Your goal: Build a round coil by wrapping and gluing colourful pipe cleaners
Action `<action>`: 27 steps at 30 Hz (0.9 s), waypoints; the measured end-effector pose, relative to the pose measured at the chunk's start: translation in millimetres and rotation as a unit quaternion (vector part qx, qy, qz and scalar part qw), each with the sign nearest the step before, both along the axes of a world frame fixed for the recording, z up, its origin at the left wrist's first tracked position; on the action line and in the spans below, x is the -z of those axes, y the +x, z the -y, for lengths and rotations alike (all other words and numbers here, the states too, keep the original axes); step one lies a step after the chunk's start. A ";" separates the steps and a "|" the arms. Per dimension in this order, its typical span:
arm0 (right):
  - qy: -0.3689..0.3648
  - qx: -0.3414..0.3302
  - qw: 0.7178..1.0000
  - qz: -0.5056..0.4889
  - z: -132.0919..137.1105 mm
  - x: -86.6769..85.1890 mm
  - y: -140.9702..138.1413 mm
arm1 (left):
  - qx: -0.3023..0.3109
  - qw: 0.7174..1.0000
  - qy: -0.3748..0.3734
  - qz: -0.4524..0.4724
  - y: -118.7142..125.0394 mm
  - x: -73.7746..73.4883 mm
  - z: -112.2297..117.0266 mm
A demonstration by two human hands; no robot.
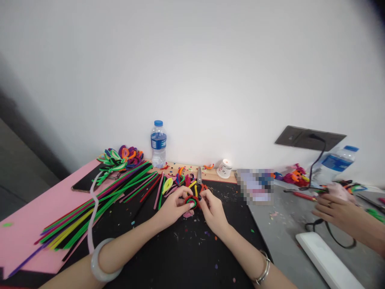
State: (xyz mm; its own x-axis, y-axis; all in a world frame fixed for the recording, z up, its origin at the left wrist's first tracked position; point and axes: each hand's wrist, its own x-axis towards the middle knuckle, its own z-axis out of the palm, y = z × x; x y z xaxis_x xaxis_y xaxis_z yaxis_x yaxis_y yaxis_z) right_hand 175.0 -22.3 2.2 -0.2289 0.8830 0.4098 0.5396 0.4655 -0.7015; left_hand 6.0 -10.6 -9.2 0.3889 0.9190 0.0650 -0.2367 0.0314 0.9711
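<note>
Between my two hands, above the black mat (168, 257), is a small coil of red and green pipe cleaner (191, 201). My left hand (174, 206) has its fingers and thumb closed on the coil from the left. On the right side, my right hand (213, 208) pinches at the coil's edge, where a dark bit shows near the fingertips. Just beyond the hands are a yellow pipe cleaner loop (167, 186), scissors (199, 175) and several short bent pieces. Long pipe cleaners (90, 212) in many colours fan out left of my left hand.
Behind stand a water bottle (158, 144) and an overturned paper cup (224, 168). A phone (87, 180) lies by a bunch of looped pipe cleaners (120, 158). At right are another person's hand (339, 208), a white power strip (327, 261), a cord and a second bottle (335, 164).
</note>
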 end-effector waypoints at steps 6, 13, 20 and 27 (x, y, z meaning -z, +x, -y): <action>-0.030 -0.036 0.999 -0.027 -0.8 -2.3 1.0 | 0.011 1.000 -0.005 0.008 -0.7 -0.2 -0.4; -0.075 -0.071 0.992 -0.069 -5.0 -0.5 4.0 | 0.027 0.999 -0.012 0.018 -1.9 1.8 -2.9; -0.116 -0.094 0.979 -0.138 -7.6 10.2 2.6 | 0.053 0.998 -0.020 0.032 -2.8 -3.4 -1.1; -0.133 -0.105 0.968 -0.184 -4.5 8.3 0.1 | 0.082 0.991 -0.084 0.066 -4.2 -8.7 2.4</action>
State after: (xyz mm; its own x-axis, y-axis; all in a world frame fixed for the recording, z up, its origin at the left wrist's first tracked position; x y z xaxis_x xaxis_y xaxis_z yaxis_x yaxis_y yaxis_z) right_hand 175.1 -17.8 -6.1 -0.2956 0.9188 0.2616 0.1432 0.3133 -0.9388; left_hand 1.7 -13.1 -0.5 0.5314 0.8468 -0.0237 -0.3399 0.2388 0.9096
